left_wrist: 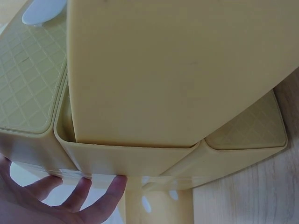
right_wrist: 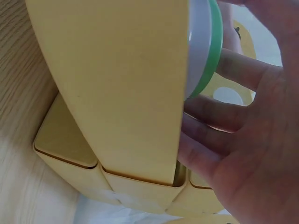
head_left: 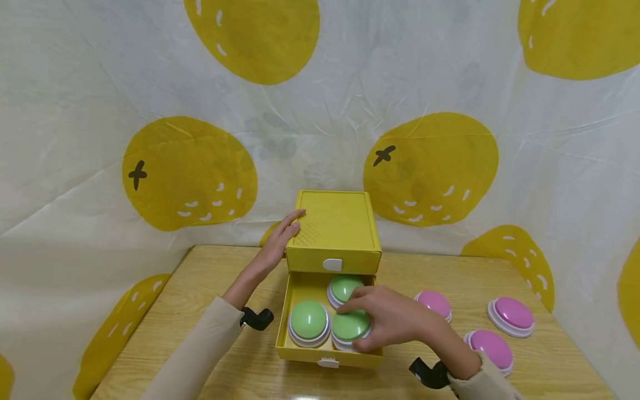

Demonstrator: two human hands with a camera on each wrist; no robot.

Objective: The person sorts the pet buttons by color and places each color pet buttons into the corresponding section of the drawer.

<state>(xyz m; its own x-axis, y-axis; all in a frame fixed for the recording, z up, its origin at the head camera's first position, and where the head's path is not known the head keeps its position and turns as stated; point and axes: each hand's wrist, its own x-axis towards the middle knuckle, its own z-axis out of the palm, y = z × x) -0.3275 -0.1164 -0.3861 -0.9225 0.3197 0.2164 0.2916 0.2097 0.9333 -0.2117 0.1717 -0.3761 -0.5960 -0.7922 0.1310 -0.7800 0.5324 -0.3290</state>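
Note:
A yellow drawer box (head_left: 334, 219) stands on the table with its middle drawer (head_left: 295, 353) pulled out. My left hand (head_left: 275, 244) rests against the box's left side and top edge, fingers extended. Over the drawer's right front corner, my right hand (head_left: 387, 316) grips a green dome button with a white base (head_left: 351, 326) by its rim. In the right wrist view, part of this green button (right_wrist: 205, 51) shows above the drawer wall, fingers around it. Two other green buttons lie in the drawer: one at front left (head_left: 308, 320), one behind (head_left: 345, 288), partly covered by my right hand.
To the right on the wooden table (head_left: 240, 355) sit three pink dome buttons: one near the box (head_left: 435, 304), one at far right (head_left: 514, 313), and one (head_left: 492, 349) partly behind my right forearm. A patterned cloth (head_left: 320, 139) hangs behind the table.

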